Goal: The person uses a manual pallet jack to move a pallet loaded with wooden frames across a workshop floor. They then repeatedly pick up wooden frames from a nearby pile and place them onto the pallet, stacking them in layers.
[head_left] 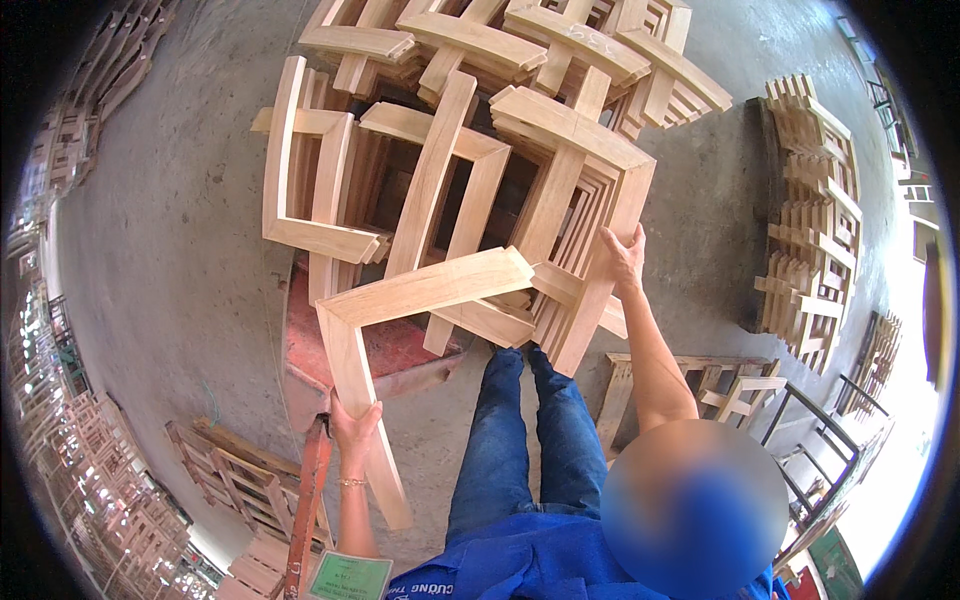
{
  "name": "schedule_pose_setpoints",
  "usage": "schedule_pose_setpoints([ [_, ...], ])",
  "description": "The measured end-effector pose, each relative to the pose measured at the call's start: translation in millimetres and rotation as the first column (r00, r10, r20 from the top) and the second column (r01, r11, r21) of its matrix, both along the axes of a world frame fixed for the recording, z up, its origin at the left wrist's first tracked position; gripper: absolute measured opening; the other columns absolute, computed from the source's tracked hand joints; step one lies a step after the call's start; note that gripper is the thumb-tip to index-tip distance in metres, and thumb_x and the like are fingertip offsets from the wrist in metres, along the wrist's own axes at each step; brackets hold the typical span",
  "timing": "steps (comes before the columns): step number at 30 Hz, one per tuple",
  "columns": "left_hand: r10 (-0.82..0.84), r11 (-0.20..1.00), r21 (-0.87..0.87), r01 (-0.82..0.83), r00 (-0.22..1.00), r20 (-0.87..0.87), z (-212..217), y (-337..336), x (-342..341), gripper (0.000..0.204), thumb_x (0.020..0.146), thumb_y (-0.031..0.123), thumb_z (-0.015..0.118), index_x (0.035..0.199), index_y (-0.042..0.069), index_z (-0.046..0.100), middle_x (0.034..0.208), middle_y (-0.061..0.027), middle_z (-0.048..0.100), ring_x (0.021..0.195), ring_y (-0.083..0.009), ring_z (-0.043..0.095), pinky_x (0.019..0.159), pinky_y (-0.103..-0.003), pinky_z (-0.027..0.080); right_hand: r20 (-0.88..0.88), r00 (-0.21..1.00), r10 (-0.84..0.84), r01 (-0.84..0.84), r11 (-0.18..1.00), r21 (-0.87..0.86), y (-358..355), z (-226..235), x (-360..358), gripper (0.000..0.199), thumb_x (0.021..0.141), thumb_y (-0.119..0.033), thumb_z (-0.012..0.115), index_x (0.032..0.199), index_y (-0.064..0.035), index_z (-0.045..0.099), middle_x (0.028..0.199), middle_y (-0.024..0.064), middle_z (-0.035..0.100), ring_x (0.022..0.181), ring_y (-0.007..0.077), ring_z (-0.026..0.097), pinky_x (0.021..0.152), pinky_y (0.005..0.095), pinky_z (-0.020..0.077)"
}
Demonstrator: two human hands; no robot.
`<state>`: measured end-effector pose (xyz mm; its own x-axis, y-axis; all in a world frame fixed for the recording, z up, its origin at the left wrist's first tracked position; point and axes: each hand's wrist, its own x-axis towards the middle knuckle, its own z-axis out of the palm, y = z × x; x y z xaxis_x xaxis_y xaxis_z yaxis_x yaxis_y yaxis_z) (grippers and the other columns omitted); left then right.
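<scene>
My left hand (355, 425) is closed around one leg of an L-shaped pale wooden frame piece (430, 287). Its other leg reaches right, over the near side of a large stack. On the stack's right side, my right hand (625, 258) grips the edge of a second L-shaped wooden frame piece (590, 300), its fingers on the long board. That piece lies against several nested ones. More L-shaped pieces (320, 235) lean at the stack's left, with another row of stacked pieces (475, 42) beyond.
A red pallet jack (330, 335) stands under the stack's left side, its handle (307, 500) rising beside my left forearm. Wooden pallets (235, 465) lie at lower left. More frame stacks (815, 225) stand at right, near a dark metal frame (825, 430). The floor is grey concrete (180, 220).
</scene>
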<state>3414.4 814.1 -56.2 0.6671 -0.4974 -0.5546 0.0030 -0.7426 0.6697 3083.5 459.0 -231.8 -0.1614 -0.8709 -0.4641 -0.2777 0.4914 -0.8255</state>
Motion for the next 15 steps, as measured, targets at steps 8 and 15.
schedule_pose_setpoints([
  [8, 0.115, 0.988, -0.093, -0.125, 0.987, -0.111, -1.3, -35.2, -21.5, 0.064, 0.074, 0.007, 0.070, 0.126, -0.002, 0.035, 0.112, -0.0103, 0.049, 0.094, -0.0163, 0.053, 0.081, -0.027, 0.046, 0.014, 0.999, -0.041, 0.041, 0.999, -0.026, 1.0, 21.1, -0.3, 0.091, 0.073, -0.031, 0.076, 0.139, 0.0040, 0.024, 0.137, 0.0216, 0.038, 0.126, 0.0262, 0.040, 0.103, 0.0341, 0.0341],
  [15, 0.241, 0.917, -0.283, -0.280, 0.956, -0.167, -0.9, -64.5, -24.7, 0.060, 0.072, 0.011, 0.075, 0.119, 0.000, 0.040, 0.103, -0.0068, 0.050, 0.091, -0.0137, 0.052, 0.079, -0.026, 0.045, -0.054, 0.969, 0.239, -0.246, 0.945, -0.217, 68.2, 74.8, 24.8, 0.051, 0.088, -0.012, 0.060, 0.133, -0.0027, 0.039, 0.135, 0.0113, 0.044, 0.125, 0.0210, 0.042, 0.103, 0.0346, 0.0328],
])
